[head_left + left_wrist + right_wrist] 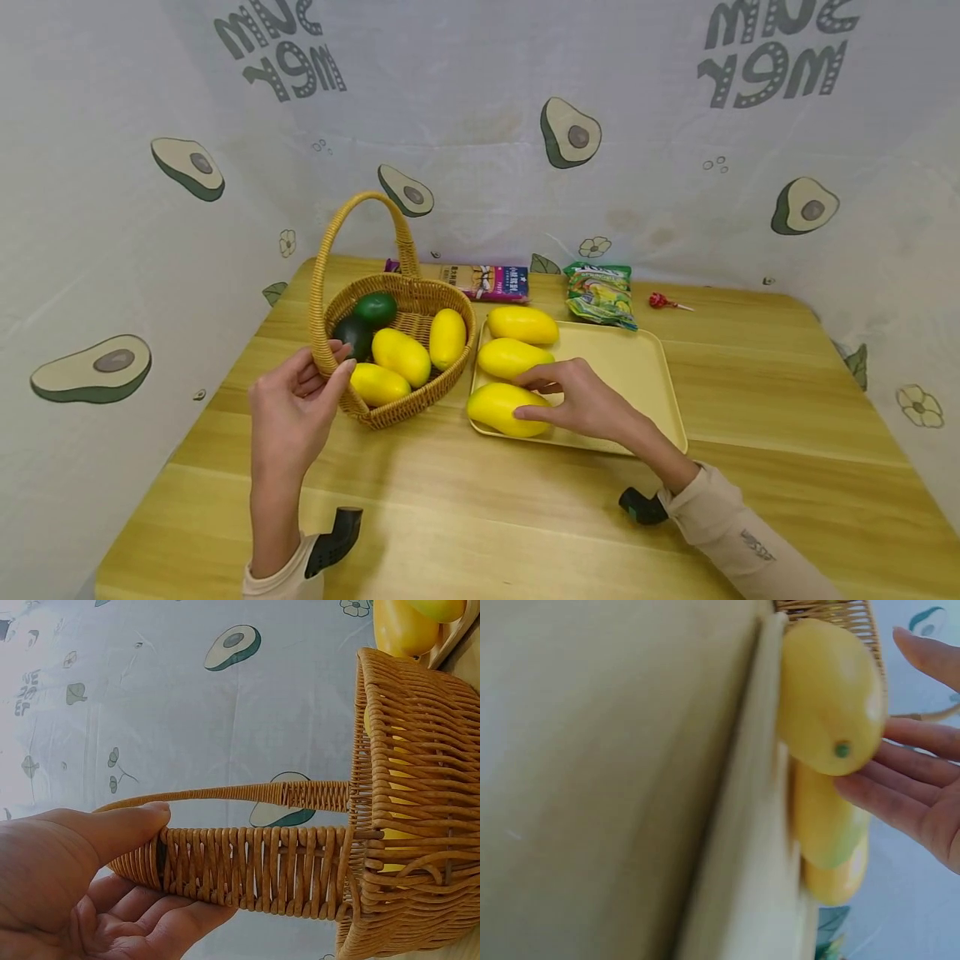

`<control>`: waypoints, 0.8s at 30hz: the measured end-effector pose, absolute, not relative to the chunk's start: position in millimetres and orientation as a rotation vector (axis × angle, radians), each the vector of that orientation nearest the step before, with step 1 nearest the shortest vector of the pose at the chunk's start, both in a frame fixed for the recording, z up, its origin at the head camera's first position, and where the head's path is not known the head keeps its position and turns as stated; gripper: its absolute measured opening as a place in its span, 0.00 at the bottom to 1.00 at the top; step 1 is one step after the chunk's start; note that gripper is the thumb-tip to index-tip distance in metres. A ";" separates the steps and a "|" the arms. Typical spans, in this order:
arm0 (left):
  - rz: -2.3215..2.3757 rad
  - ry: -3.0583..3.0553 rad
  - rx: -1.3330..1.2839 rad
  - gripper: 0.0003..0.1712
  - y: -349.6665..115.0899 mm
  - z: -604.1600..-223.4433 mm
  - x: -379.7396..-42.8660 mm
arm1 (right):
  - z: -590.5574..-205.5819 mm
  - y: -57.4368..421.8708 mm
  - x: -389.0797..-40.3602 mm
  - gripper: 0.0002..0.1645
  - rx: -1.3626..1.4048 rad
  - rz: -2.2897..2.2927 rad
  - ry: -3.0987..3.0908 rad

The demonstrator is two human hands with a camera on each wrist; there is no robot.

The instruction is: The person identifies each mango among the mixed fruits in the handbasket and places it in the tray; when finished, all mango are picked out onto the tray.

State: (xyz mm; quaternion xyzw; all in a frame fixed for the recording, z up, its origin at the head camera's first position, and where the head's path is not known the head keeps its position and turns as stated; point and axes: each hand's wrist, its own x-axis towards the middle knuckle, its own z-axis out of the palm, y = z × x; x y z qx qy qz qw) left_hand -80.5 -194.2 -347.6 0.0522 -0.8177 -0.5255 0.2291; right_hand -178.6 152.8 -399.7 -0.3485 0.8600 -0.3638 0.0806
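In the head view my left hand (288, 417) pinches the side of the tall handle (324, 250) of a wicker basket (423, 402). The left wrist view shows my thumb above that handle and my fingers below it. Three yellow mangoes (401, 354) and two dark green avocados (375, 309) lie inside the basket. My right hand (592, 404) is at the nearest mango (498, 410) of a row of three on a pale yellow tray (630, 375). In the right wrist view its fingertips (847, 786) reach that mango's side, while the thumb stands apart from it.
Behind the basket lies a purple and tan snack packet (491, 283). A green candy bag (600, 293) leans on the tray's far edge, with a red lollipop (660, 301) to its right. Avocado-print cloth (465, 108) encloses the wooden table (465, 517) at the back and sides.
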 end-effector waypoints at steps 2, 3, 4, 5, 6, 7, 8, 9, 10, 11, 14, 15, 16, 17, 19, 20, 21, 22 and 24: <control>-1.450 -2.253 0.146 0.16 -194.0 -347.7 -80.7 | -391.6 156.1 -179.4 0.25 -1.053 -1.086 2.567; -1.450 -2.255 0.147 0.16 -193.9 -347.8 -80.7 | -386.7 157.6 -180.1 0.25 -1.051 -1.083 2.558; -1.450 -2.254 0.147 0.16 -193.8 -347.7 -80.7 | -382.3 159.2 -181.1 0.25 -1.062 -1.077 2.544; -1.449 -2.255 0.147 0.16 -193.8 -347.8 -80.6 | -377.2 160.6 -182.4 0.26 -1.084 -1.068 2.522; -1.448 -2.256 0.146 0.16 -193.8 -347.9 -80.5 | -371.9 162.2 -184.0 0.26 -1.116 -1.056 2.491; -1.447 -2.256 0.147 0.16 -193.8 -347.9 -80.4 | -366.6 163.7 -186.1 0.27 -1.157 -1.037 2.455; -1.449 -2.256 0.146 0.16 -193.8 -348.0 -80.3 | -361.0 164.9 -188.7 0.27 -1.201 -1.012 2.411; -1.448 -2.256 0.145 0.16 -193.8 -348.0 -80.3 | -355.4 165.4 -191.8 0.27 -1.257 -0.984 2.360; -1.449 -2.255 0.144 0.15 -193.8 -348.0 -80.3 | -349.7 165.5 -195.7 0.28 -1.315 -0.954 2.305; -1.451 -2.255 0.144 0.15 -194.0 -348.1 -80.4 | -343.6 164.9 -200.3 0.28 -1.373 -0.929 2.244; -1.449 -2.253 0.140 0.16 -194.2 -348.4 -80.9 | -326.1 158.6 -216.7 0.28 -1.464 -0.896 2.057; -1.445 -2.253 0.136 0.16 -194.2 -348.3 -81.1 | -320.2 155.1 -222.5 0.29 -1.464 -0.903 2.003; -1.442 -2.252 0.135 0.16 -194.4 -348.3 -80.8 | -314.9 150.3 -228.5 0.29 -1.457 -0.921 1.952; -1.437 -2.252 0.134 0.15 -194.6 -348.3 -80.5 | -310.3 144.4 -234.7 0.29 -1.449 -0.945 1.908; -1.429 -2.249 0.131 0.15 -194.6 -348.0 -80.0 | -302.1 130.3 -246.6 0.29 -1.418 -1.009 1.840; -1.426 -2.247 0.131 0.14 -194.5 -348.0 -79.8 | -299.3 122.7 -252.6 0.29 -1.401 -1.040 1.822; -1.428 -2.243 0.130 0.14 -194.3 -348.1 -79.8 | -297.0 114.5 -258.5 0.28 -1.383 -1.070 1.806; -1.430 -2.239 0.129 0.14 -194.1 -348.3 -80.0 | -296.0 106.1 -264.7 0.27 -1.372 -1.098 1.796; -1.436 -2.235 0.127 0.14 -193.5 -348.7 -80.7 | -295.6 90.5 -276.1 0.25 -1.349 -1.127 1.809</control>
